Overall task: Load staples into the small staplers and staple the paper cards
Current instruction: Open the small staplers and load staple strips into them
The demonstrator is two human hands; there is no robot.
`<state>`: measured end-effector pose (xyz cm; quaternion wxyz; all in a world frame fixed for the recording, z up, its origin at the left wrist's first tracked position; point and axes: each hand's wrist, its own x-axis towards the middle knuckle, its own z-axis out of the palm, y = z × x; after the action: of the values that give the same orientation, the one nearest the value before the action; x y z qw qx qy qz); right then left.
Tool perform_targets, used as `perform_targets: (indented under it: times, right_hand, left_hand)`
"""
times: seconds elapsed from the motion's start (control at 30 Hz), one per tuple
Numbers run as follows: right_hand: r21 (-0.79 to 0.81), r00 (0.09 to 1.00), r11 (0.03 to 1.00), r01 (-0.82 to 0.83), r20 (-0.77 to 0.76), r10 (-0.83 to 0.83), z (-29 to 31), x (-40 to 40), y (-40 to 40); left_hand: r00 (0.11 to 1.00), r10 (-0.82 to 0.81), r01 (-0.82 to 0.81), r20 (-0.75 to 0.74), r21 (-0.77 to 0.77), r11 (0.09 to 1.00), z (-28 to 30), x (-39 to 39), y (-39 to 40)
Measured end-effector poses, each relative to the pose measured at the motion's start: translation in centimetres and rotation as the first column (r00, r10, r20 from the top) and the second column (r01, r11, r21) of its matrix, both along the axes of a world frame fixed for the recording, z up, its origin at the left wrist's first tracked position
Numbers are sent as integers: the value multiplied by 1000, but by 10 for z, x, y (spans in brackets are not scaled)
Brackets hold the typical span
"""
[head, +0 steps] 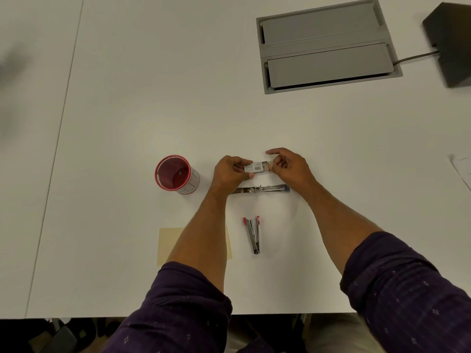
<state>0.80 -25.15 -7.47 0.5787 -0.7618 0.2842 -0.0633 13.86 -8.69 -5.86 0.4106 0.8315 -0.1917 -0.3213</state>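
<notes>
- Between the two hands, held just above the bench (153, 98), is a small staple box (256, 167) with a barcode label facing up.
- The left hand (230, 171) pinches the box's left end between thumb and fingers.
- The right hand (288, 165) works at the box's other end with curled fingers, index finger lifted; it looks to be sliding the inner tray out, though the exact contact is too small to tell.
- Just nearer the person than both hands lies a stapler (260, 189), swung fully open and flat, its metal channel exposed. Whether staples already sit in it cannot be told.
- Nearer still, below the right hand, a second small stapler (252, 234) with red tips lies partly open in a narrow V.
- Under the left forearm sits a pale yellow paper card (168, 243), partly hidden by the arm.
- Left of the left hand stands a red mesh cup (173, 174).
- Far beyond the right hand, a grey cable hatch (326, 44) is set into the bench.
- As I judge it, the job is at an early stage: staplers opened, staples being taken out, and no card looks stapled yet.
</notes>
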Motion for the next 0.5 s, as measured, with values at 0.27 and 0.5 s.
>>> perform_targets:
  times: [0.27,0.5]
  right_hand:
    - [-132,998,991,9,-57,-17,4,-1,6]
    - [-125,997,991,51,-54,-58,2,1,6]
  left_hand:
    - [1000,10,-11,-16,-9,1000,0,-2,2]
    - [1000,13,-14,-23,-16,1000,3,-3,2]
